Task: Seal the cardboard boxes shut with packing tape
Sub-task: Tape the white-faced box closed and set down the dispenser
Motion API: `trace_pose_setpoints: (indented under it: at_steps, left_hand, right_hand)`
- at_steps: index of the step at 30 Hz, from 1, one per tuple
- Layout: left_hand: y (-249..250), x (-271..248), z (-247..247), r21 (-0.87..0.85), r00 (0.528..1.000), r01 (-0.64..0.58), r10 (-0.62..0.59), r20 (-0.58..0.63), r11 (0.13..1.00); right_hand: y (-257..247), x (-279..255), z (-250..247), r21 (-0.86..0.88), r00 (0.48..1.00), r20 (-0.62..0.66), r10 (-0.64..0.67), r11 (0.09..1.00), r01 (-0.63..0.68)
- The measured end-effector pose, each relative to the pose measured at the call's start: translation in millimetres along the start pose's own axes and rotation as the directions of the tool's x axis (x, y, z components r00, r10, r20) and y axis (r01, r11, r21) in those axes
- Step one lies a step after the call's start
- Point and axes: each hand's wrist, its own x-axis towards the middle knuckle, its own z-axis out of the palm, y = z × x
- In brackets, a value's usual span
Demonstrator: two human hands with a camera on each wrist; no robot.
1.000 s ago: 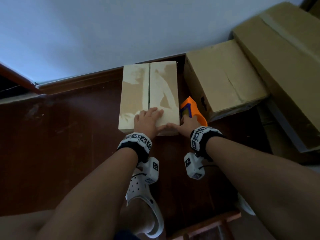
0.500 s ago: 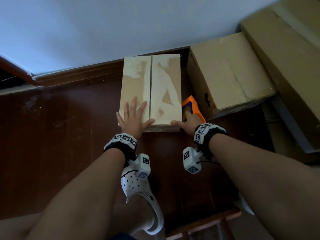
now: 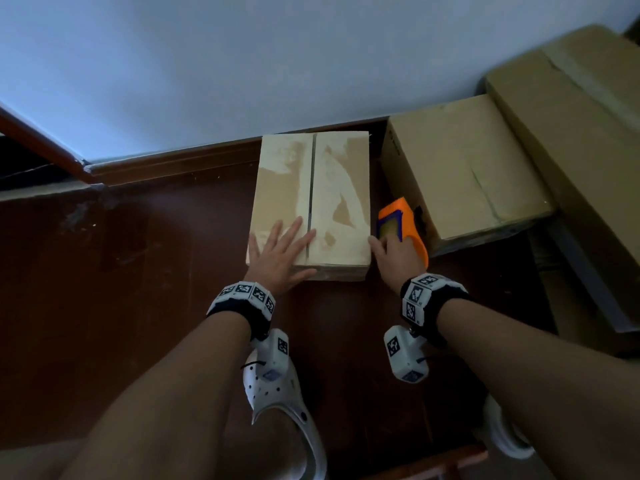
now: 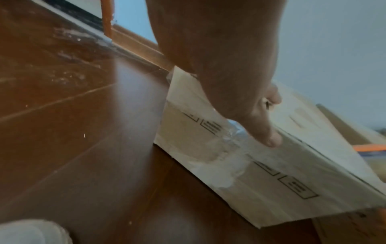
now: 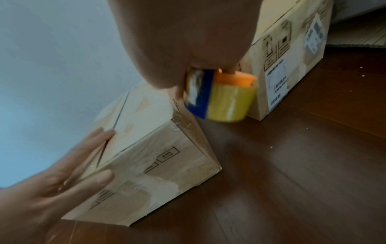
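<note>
Since half a second ago the left hand (image 3: 281, 255) has slid a little right along the near end of the small cardboard box (image 3: 341, 188), its spread, straight fingers now reaching the centre seam while the thumb lies over the front edge. The right hand (image 3: 397, 258) has stayed at the box's near right corner, fingers curled around the orange tape dispenser (image 3: 406, 216), whose yellowish tape roll (image 5: 230, 103) shows in the right wrist view. The box stands on the dark wooden floor (image 3: 121, 289), flaps closed, seam untaped; its contents are hidden. Just right of the dispenser sits a larger brown box (image 3: 460, 168), beside a long carton (image 3: 575, 109).
</note>
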Motion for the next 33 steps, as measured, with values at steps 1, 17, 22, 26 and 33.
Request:
trace_pose_setpoints:
  at_steps: [1, 17, 22, 26, 33]
  left_hand:
    - [1.8, 1.4, 3.8, 0.002, 1.0, 0.027, -0.028, 0.004, 1.0]
    - [5.1, 2.0, 1.9, -0.006, 0.998, 0.063, -0.062, 0.018, 0.998]
    - [3.0, 3.7, 6.5, -0.021, 0.999, 0.053, -0.053, 0.006, 0.998]
    - [2.3, 4.4, 8.7, -0.03, 0.999, 0.05, -0.05, -0.006, 0.998]
    - [2.4, 9.0, 10.6, -0.034, 0.996, 0.084, -0.085, -0.018, 0.996]
  right_hand:
    - [-1.1, -2.8, -5.7, -0.026, 0.994, -0.097, -0.04, 0.999, 0.038]
    - [-42.7, 28.3, -33.6, -0.167, 0.822, -0.172, -0.543, 0.839, 0.518]
    - [-3.3, 8.7, -23.7, 0.495, 0.939, -0.337, 0.066, 0.861, 0.117]
    - [14.7, 2.6, 23.7, 0.753, 0.962, 0.186, 0.202, 0.6, -0.271]
    - [-6.0, 19.1, 46.3, 0.694, 0.958, 0.28, -0.058, 0.702, -0.161]
